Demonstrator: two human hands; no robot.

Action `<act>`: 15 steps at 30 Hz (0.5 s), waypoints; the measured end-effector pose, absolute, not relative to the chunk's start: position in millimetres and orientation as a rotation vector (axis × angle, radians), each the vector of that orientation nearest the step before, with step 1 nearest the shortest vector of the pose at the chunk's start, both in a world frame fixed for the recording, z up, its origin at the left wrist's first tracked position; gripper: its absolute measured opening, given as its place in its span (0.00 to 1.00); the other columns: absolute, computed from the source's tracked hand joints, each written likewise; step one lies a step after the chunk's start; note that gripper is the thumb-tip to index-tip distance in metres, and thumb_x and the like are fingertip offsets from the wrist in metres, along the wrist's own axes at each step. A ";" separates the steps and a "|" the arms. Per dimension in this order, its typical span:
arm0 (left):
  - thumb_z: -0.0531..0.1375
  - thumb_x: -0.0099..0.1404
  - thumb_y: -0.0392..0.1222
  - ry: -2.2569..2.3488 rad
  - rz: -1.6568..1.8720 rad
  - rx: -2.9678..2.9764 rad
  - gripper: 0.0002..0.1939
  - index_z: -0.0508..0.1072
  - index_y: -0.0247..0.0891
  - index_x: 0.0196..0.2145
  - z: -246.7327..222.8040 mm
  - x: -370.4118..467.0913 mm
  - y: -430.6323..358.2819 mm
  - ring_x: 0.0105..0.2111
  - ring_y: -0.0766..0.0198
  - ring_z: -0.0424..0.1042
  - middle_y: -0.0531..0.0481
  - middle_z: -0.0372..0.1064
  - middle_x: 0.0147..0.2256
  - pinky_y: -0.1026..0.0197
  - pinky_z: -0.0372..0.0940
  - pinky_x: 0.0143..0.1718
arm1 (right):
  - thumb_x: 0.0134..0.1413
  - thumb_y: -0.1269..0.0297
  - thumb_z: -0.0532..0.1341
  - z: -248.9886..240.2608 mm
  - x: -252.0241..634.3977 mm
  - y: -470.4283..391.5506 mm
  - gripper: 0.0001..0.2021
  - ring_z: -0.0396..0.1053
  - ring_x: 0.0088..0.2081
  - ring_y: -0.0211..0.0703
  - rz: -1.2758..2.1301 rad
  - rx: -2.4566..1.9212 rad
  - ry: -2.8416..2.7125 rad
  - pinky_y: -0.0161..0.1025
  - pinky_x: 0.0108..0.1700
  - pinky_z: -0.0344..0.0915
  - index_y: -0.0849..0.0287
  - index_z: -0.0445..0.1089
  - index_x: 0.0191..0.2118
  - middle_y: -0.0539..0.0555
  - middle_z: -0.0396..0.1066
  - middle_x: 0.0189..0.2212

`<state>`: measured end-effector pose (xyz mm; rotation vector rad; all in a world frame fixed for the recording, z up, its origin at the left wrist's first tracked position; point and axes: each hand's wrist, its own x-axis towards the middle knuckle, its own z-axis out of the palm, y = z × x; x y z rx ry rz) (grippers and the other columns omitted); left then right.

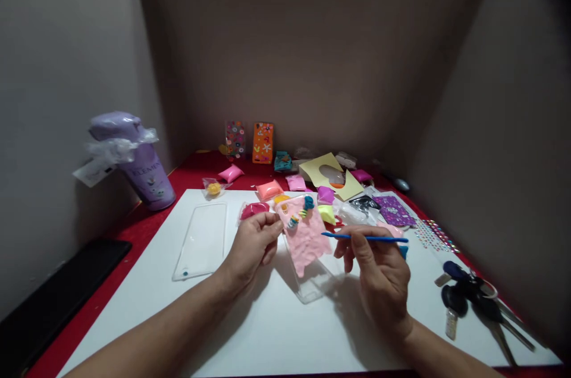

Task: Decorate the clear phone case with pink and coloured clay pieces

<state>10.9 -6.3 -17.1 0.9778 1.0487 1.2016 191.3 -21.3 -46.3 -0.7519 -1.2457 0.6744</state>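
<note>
One clear case (203, 241) is lying flat at the left of the white board (276, 342), probably set there to leave the middle to the hands. Right of it, the decorated case (307, 235) is sitting near the board's middle, raised at its far end and tilting toward the person — seemingly so that its pink layer is facing the eyes. Teal and striped pieces are standing on its far part, while its near end is showing bare and clear. Beyond it, soft packets such as the coral packet (269, 189) and the purple packet (325, 195) are lying in a loose row, perhaps for easy reach. The gem sheet (435, 235) and, nearer, the keys (468, 301) are lying along the right side, away from the handling.

As for fingers, the left hand (256, 244) is pinching the decorated case's left edge, thumb and forefinger nearly together, the others curling below; this grip is likely sparing the pink face. The right hand (379, 271) is gripping a blue tool (379, 239) like a pen, fingers closed round it, its tip pointing left at the pink layer — whether it is touching, I cannot tell.
</note>
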 end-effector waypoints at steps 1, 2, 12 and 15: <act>0.64 0.53 0.45 1.060 1.229 1.009 0.13 0.67 0.34 0.27 -14.6 9.2 -2.3 0.11 0.80 0.45 0.61 0.56 0.15 0.70 0.38 0.12 | 0.59 0.65 0.57 -45.9 191.1 -18.9 0.05 0.63 0.23 0.36 0.709 -0.765 -1.212 0.31 0.17 0.59 0.60 0.66 0.35 0.51 0.67 0.27; 0.64 0.53 0.46 1.064 1.262 1.035 0.13 0.67 0.33 0.27 -12.7 7.4 1.7 0.10 0.79 0.44 0.62 0.54 0.14 0.71 0.37 0.12 | 0.59 0.63 0.58 -45.8 191.1 -16.7 0.06 0.63 0.22 0.35 0.738 -0.779 -1.183 0.30 0.17 0.58 0.60 0.66 0.35 0.50 0.66 0.25; 0.67 0.49 0.47 1.050 1.467 1.101 0.17 0.70 0.32 0.32 -7.2 -4.8 13.6 0.10 0.79 0.45 0.62 0.57 0.13 0.72 0.39 0.11 | 0.57 0.59 0.60 -51.1 191.2 -13.7 0.08 0.61 0.21 0.33 0.836 -0.794 -1.123 0.28 0.17 0.56 0.58 0.64 0.35 0.47 0.65 0.22; 0.67 0.49 0.47 1.040 1.505 1.096 0.17 0.70 0.33 0.32 -5.4 -4.0 11.7 0.10 0.79 0.46 0.62 0.57 0.14 0.72 0.39 0.11 | 0.58 0.59 0.60 -51.7 191.1 -13.8 0.09 0.59 0.20 0.33 0.833 -0.804 -1.128 0.28 0.17 0.56 0.59 0.64 0.35 0.47 0.65 0.21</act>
